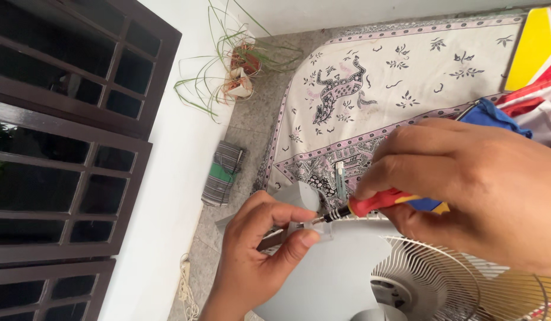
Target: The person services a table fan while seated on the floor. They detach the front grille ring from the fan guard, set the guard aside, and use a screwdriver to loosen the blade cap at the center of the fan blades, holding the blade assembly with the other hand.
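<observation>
Low in the middle of the frame, the left hand (257,252) pinches a small grey part (308,229) between thumb and forefinger, fingers curled tight around it, at the rim of a fan (347,273). The right hand (477,190), filling the right side, is closed around a screwdriver (376,203) with a red handle and a yellow-and-blue end — all fingers wrapped on the handle, none free.

The screwdriver's long axis runs nearly level across the picture, tilted slightly down toward the left. Its dark shaft points left and its tip sits at the grey part, right beside the left thumb; the contact itself is too small to make out. The step in hand looks like driving or loosening a screw in that part while the left hand steadies it. I would judge that the next move calls for keeping the tip square in the screw head and the shaft in line with it, with the left fingers holding firm so the part does not twist.

The fan's wire grille (442,279) fans out at lower right, with a grey blade before it. Behind, a patterned cloth (406,71) covers the floor in the upper middle, a folded rag (223,172) lies by the white wall, a potted plant (242,71) stands at top centre, and a dark window frame (67,131) fills the left.
</observation>
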Action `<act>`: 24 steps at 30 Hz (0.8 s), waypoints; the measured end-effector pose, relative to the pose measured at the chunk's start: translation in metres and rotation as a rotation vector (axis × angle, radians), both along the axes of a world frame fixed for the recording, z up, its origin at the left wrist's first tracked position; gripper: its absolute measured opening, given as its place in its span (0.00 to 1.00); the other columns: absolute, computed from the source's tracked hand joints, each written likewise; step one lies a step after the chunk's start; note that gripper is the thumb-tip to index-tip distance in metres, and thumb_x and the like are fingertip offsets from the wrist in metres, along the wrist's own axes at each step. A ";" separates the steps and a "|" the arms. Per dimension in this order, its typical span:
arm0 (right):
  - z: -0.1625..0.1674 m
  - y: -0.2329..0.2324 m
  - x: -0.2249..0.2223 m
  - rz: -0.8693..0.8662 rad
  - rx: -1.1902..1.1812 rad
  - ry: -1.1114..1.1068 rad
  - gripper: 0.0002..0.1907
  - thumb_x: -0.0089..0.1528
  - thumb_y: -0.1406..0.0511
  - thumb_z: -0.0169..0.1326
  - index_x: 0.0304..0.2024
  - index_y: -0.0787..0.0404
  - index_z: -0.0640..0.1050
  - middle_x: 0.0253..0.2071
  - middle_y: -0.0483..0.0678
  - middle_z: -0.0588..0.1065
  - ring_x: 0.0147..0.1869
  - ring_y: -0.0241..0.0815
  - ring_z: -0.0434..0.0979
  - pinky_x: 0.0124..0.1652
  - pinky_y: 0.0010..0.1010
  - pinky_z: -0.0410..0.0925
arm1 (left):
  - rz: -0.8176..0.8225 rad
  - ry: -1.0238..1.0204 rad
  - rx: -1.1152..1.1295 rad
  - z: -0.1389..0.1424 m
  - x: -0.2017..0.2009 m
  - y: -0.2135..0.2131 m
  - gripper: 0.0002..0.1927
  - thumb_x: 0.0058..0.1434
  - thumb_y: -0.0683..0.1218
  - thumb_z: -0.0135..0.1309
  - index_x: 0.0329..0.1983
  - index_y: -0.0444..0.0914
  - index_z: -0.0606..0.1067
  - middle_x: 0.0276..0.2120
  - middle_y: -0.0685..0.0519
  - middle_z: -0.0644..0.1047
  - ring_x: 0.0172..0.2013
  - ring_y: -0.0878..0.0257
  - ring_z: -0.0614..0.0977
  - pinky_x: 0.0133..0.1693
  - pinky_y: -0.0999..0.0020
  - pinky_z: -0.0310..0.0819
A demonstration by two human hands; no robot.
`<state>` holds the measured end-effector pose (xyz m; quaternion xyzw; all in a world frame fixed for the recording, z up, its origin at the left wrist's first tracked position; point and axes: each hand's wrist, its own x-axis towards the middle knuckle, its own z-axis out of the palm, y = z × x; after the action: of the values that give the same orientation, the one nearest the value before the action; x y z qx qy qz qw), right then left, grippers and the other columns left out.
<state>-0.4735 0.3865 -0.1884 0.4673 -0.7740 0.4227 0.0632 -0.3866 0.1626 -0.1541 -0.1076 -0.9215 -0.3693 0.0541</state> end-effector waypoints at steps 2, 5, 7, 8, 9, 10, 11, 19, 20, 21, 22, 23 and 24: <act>0.000 0.001 0.002 -0.011 0.009 -0.009 0.18 0.41 0.67 0.54 0.35 0.50 0.75 0.31 0.39 0.71 0.37 0.40 0.71 0.33 0.29 0.65 | 0.012 -0.012 0.006 0.000 0.000 0.001 0.09 0.49 0.45 0.57 0.31 0.37 0.73 0.23 0.57 0.66 0.24 0.69 0.70 0.25 0.78 0.65; 0.000 0.002 0.004 -0.009 0.026 -0.047 0.18 0.41 0.67 0.54 0.35 0.50 0.76 0.30 0.39 0.71 0.37 0.40 0.71 0.33 0.29 0.65 | 0.026 -0.039 0.034 0.000 0.001 0.002 0.08 0.49 0.44 0.57 0.31 0.37 0.73 0.22 0.57 0.66 0.24 0.70 0.70 0.24 0.78 0.66; 0.002 0.003 0.006 -0.021 0.031 -0.045 0.18 0.41 0.67 0.54 0.35 0.50 0.76 0.31 0.39 0.71 0.37 0.40 0.71 0.32 0.29 0.65 | 0.059 -0.099 0.085 -0.001 0.001 0.003 0.08 0.48 0.45 0.56 0.31 0.38 0.73 0.23 0.57 0.66 0.24 0.70 0.71 0.23 0.79 0.69; 0.003 0.004 0.006 -0.014 0.032 -0.050 0.18 0.41 0.67 0.54 0.35 0.51 0.75 0.31 0.40 0.71 0.37 0.40 0.71 0.32 0.29 0.65 | 0.036 -0.048 0.056 -0.001 0.001 0.003 0.08 0.48 0.44 0.57 0.31 0.37 0.73 0.23 0.57 0.66 0.24 0.70 0.70 0.24 0.79 0.67; 0.004 0.004 0.005 -0.008 0.033 -0.054 0.18 0.41 0.67 0.54 0.35 0.51 0.75 0.31 0.40 0.71 0.37 0.40 0.71 0.32 0.29 0.66 | 0.011 0.004 0.028 -0.001 0.001 0.003 0.09 0.49 0.44 0.57 0.31 0.37 0.73 0.22 0.57 0.66 0.24 0.70 0.69 0.25 0.78 0.66; 0.006 0.004 0.005 -0.002 0.035 -0.056 0.18 0.41 0.68 0.54 0.35 0.52 0.75 0.31 0.40 0.70 0.37 0.40 0.71 0.32 0.29 0.66 | -0.013 0.057 -0.001 -0.001 0.000 0.003 0.09 0.49 0.44 0.57 0.31 0.37 0.73 0.22 0.57 0.66 0.24 0.70 0.69 0.27 0.78 0.64; 0.007 0.004 0.005 0.018 0.020 -0.084 0.17 0.42 0.68 0.54 0.36 0.51 0.75 0.32 0.39 0.71 0.37 0.39 0.71 0.33 0.27 0.66 | -0.022 0.067 0.005 -0.001 0.000 0.003 0.09 0.49 0.44 0.57 0.32 0.37 0.73 0.22 0.57 0.65 0.24 0.70 0.69 0.27 0.78 0.64; 0.023 0.005 0.015 0.001 -0.004 0.049 0.16 0.41 0.70 0.54 0.33 0.52 0.75 0.31 0.40 0.71 0.38 0.41 0.70 0.36 0.30 0.64 | -0.064 0.123 0.012 0.000 0.000 0.003 0.09 0.49 0.44 0.57 0.33 0.37 0.73 0.23 0.57 0.65 0.26 0.69 0.67 0.29 0.77 0.64; 0.025 0.006 0.017 -0.022 0.005 0.058 0.16 0.40 0.70 0.54 0.32 0.53 0.75 0.31 0.41 0.71 0.38 0.41 0.70 0.37 0.30 0.64 | -0.064 0.120 0.017 0.000 0.000 0.004 0.09 0.49 0.44 0.57 0.33 0.37 0.74 0.23 0.56 0.65 0.25 0.69 0.67 0.28 0.77 0.64; 0.027 0.004 0.019 -0.045 0.014 0.066 0.16 0.40 0.70 0.54 0.31 0.53 0.76 0.30 0.41 0.71 0.38 0.41 0.70 0.37 0.31 0.64 | -0.064 0.116 0.022 0.001 0.001 0.004 0.09 0.49 0.44 0.56 0.33 0.37 0.74 0.23 0.56 0.65 0.25 0.69 0.68 0.28 0.77 0.64; 0.028 0.003 0.021 -0.065 0.023 0.074 0.15 0.39 0.70 0.54 0.30 0.53 0.76 0.30 0.41 0.70 0.37 0.42 0.70 0.38 0.31 0.64 | -0.062 0.112 0.027 0.001 0.001 0.004 0.09 0.49 0.44 0.56 0.33 0.37 0.74 0.23 0.56 0.65 0.25 0.69 0.68 0.28 0.77 0.64; 0.030 0.002 0.022 -0.077 0.037 0.074 0.16 0.39 0.69 0.55 0.31 0.55 0.76 0.30 0.42 0.70 0.37 0.43 0.70 0.37 0.32 0.64 | -0.065 0.113 0.043 0.001 0.002 0.004 0.09 0.49 0.44 0.56 0.33 0.37 0.74 0.22 0.57 0.65 0.25 0.69 0.68 0.28 0.77 0.64; 0.033 0.003 0.023 -0.090 0.050 0.074 0.16 0.39 0.69 0.55 0.31 0.56 0.76 0.30 0.43 0.70 0.37 0.43 0.70 0.37 0.32 0.64 | -0.068 0.113 0.057 0.002 0.002 0.005 0.09 0.49 0.44 0.56 0.33 0.37 0.74 0.22 0.57 0.65 0.25 0.69 0.68 0.28 0.77 0.65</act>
<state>-0.4505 0.3894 -0.1556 0.4488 -0.8016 0.3825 0.0991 -0.3844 0.1671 -0.1523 -0.1580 -0.9018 -0.3906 0.0966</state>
